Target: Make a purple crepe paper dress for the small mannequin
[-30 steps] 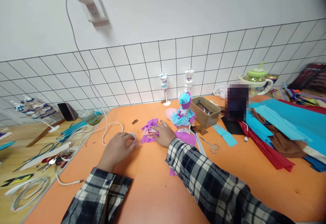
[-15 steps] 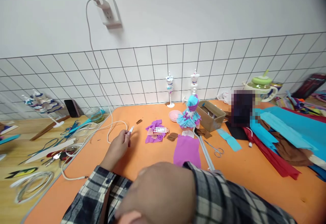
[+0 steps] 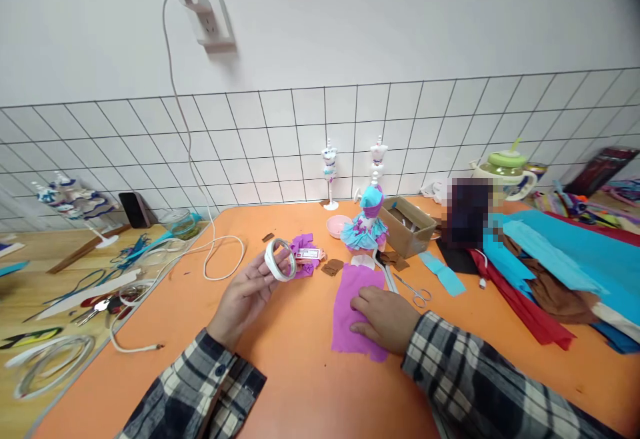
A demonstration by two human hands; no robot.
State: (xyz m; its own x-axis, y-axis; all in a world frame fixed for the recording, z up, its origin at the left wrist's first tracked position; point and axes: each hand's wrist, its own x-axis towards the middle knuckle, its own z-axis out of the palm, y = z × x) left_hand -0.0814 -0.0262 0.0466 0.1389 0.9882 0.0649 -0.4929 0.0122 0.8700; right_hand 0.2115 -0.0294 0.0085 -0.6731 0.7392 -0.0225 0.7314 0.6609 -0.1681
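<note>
My left hand [image 3: 250,296], fingers curled, holds a white roll of tape [image 3: 271,262] up above the orange table, its ring facing towards me. My right hand [image 3: 383,319] lies palm down on a purple piece of cloth [image 3: 350,292], its fingers somewhat bent and resting on the fabric. Beyond the cloth stands a small white dress form in a blue and purple dress [image 3: 367,229]. Past the tape roll lies a crumpled purple cloth [image 3: 304,246] with a small labelled packet [image 3: 309,254] on top.
Small scissors [image 3: 419,297] lie right of the purple cloth, near a light blue strip [image 3: 445,274]. Behind are a cardboard box [image 3: 413,239], a pink dish [image 3: 337,227] and more dress forms. Folded fabrics [image 3: 560,252] cover the right side. A white cable [image 3: 225,279] runs along the left.
My right hand has come down from close to the camera onto the purple cloth. My left hand has moved right and turned, so the white ring shows more fully.
</note>
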